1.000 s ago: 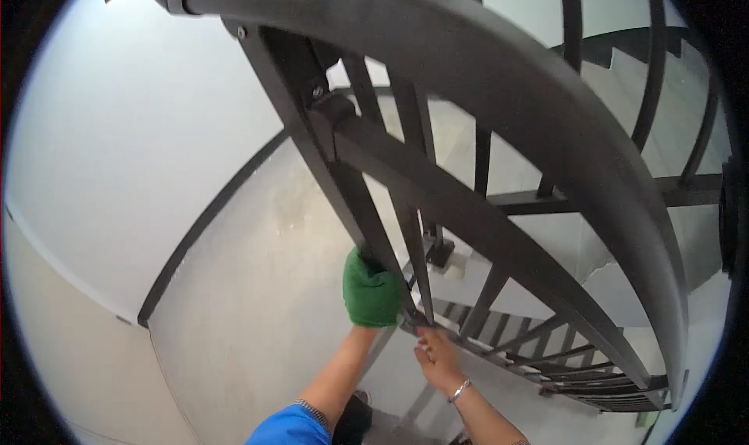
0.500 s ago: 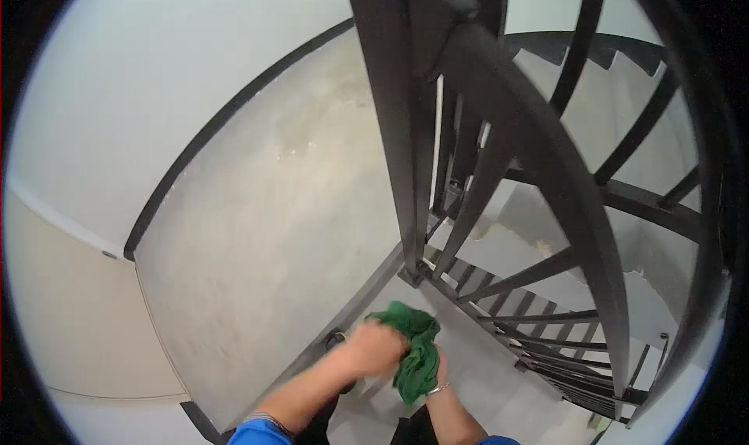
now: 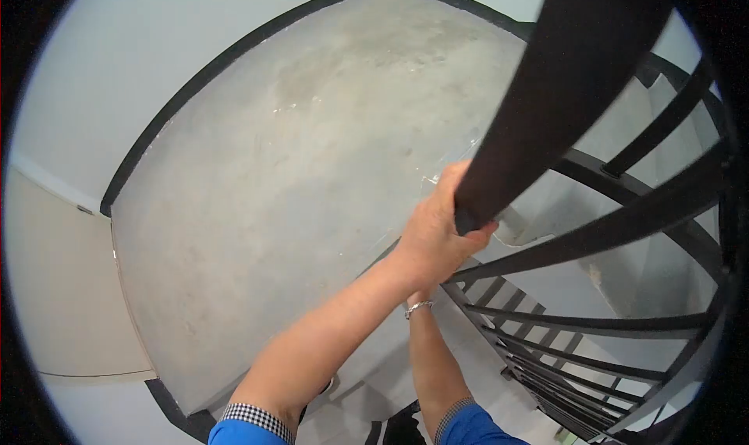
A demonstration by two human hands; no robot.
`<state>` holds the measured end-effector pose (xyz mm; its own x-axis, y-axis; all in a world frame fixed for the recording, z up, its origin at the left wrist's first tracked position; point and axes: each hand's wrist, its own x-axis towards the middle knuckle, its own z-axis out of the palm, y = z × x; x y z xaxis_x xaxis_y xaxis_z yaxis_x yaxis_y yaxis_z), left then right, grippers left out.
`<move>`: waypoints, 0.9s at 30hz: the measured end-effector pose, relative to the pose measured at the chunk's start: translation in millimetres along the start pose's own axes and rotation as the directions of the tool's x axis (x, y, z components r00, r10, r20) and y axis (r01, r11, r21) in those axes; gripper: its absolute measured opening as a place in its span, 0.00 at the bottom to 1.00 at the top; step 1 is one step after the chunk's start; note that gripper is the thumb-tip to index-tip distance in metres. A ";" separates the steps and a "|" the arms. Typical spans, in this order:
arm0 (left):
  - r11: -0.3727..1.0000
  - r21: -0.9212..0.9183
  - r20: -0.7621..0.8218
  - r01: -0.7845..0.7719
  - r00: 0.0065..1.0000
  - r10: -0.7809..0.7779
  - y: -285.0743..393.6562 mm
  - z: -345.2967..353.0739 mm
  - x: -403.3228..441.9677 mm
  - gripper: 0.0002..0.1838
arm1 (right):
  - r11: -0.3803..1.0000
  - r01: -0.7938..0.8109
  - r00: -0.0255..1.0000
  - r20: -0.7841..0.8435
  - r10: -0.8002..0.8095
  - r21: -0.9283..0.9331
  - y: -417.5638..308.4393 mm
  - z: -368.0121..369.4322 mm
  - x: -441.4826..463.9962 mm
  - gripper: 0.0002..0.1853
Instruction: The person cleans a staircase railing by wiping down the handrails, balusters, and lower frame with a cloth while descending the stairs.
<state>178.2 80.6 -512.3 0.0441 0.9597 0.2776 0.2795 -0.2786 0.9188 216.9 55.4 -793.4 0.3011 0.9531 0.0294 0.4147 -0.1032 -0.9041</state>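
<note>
My left hand [image 3: 437,230] is closed around the lower end of a broad dark railing bar [image 3: 562,86], with the thumb on the right side and the fingers mostly behind it. My right hand [image 3: 420,296] is beneath and behind the left one. Only its wrist area shows, with a silver chain bracelet [image 3: 419,309], and its fingers are hidden. No green cloth can be seen at this moment; whether the hidden right hand has it cannot be made out.
Dark curved balusters [image 3: 593,320] and stair steps [image 3: 624,250] lie on the right. A worn grey landing floor [image 3: 273,187] with a dark skirting [image 3: 195,82] spreads ahead and left. A beige door panel [image 3: 70,281] stands at the far left.
My left hand has left the green cloth and moved up and right onto the railing bar. The cloth has gone out of sight. The view has shifted closer to the railing.
</note>
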 end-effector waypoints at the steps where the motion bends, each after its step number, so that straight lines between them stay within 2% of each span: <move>1: 0.999 -0.022 0.010 -0.034 0.999 0.034 -0.9 1.0 -0.6 0.35 | 0.998 0.040 0.999 0.020 -0.039 -0.058 10.3 11.1 -3.7 0.33; 8: 0.996 -0.015 0.074 -0.089 0.993 0.090 3.4 5.6 -22.3 0.34 | 0.855 0.302 0.947 0.236 -0.217 -0.421 118.5 -11.5 -55.9 0.30; 10: 0.996 -0.013 0.086 -0.092 0.992 0.093 8.7 6.4 -25.6 0.34 | 0.814 0.343 0.933 0.273 -0.236 -0.468 128.3 -25.3 -71.8 0.30; 12: 0.998 -0.049 0.127 -0.025 0.991 0.031 11.1 6.7 -29.5 0.34 | 0.955 0.216 0.947 0.282 -0.154 -0.205 130.7 -51.0 -105.3 0.24; 13: 0.998 -0.056 0.127 -0.019 0.992 0.026 10.4 7.8 -31.8 0.34 | 0.954 0.213 0.947 0.285 -0.148 -0.213 138.6 -62.8 -119.6 0.24; 14: 0.994 -0.098 0.140 -0.037 0.989 0.051 8.9 8.6 -34.6 0.35 | 0.978 -0.154 0.920 0.382 0.091 0.138 146.7 -76.3 -134.7 0.22; 15: 0.989 -0.138 0.149 -0.059 0.986 0.079 7.4 8.3 -38.0 0.36 | 0.750 -0.514 0.804 0.538 0.253 0.415 151.1 -85.8 -143.5 0.19; 16: 0.988 -0.141 0.144 -0.058 0.986 0.078 1.3 6.8 -45.4 0.36 | 0.753 -0.514 0.803 0.540 0.253 0.411 137.5 -99.1 -149.5 0.19; 17: 0.996 -0.045 0.155 -0.082 0.984 0.088 -11.9 4.6 -58.7 0.38 | 0.381 -0.754 0.653 0.672 0.350 0.535 104.8 -119.2 -157.3 0.21; 18: 0.993 0.050 0.171 -0.102 0.981 0.092 -28.8 2.6 -75.4 0.39 | -0.074 -0.845 0.474 0.806 0.355 0.530 88.2 -129.9 -163.4 0.23; 19: 0.999 0.053 0.142 0.006 0.990 -0.014 -53.4 -0.3 -103.3 0.40 | -0.076 -0.847 0.468 0.806 0.362 0.526 92.3 -131.9 -168.8 0.23; 20: 0.992 0.051 0.112 0.113 0.987 -0.118 -81.2 -3.3 -138.4 0.41 | -0.096 -0.774 0.565 0.751 0.342 0.626 98.0 -134.8 -174.6 0.24; 21: 0.971 0.133 0.080 0.201 0.974 -0.212 -107.4 -5.2 -173.6 0.42 | -0.115 -0.687 0.657 0.681 0.323 0.718 102.6 -136.8 -178.2 0.24; 22: 0.934 0.210 0.038 0.289 0.952 -0.303 -125.5 -5.5 -207.8 0.43 | -0.108 -0.690 0.654 0.681 0.328 0.715 97.2 -134.7 -171.8 0.24; 23: 0.885 0.150 0.075 0.440 0.888 -0.454 -131.3 -3.6 -237.8 0.42 | -0.143 -0.617 0.705 0.625 0.334 0.773 83.9 -129.8 -158.6 0.26; 24: 0.798 0.090 0.119 0.596 0.789 -0.603 -142.4 -15.6 -228.4 0.40 | -0.174 -0.550 0.739 0.573 0.354 0.817 59.4 -105.1 -120.1 0.29; 25: 0.772 0.046 0.159 0.634 0.758 -0.632 -143.2 -10.9 -251.6 0.37 | -0.172 -0.562 0.726 0.582 0.366 0.809 69.5 -100.0 -115.2 0.29; 27: 0.742 0.000 0.202 0.671 0.726 -0.657 -139.3 -3.3 -282.9 0.35 | -0.049 -0.677 0.700 0.664 0.263 0.734 104.5 -88.3 -102.4 0.28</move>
<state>123.6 -152.2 -717.9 0.0417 0.8876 -0.4587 0.2369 0.4372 0.8676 305.2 -78.1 -853.2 -0.2504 0.8291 -0.4999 -0.8546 -0.4319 -0.2883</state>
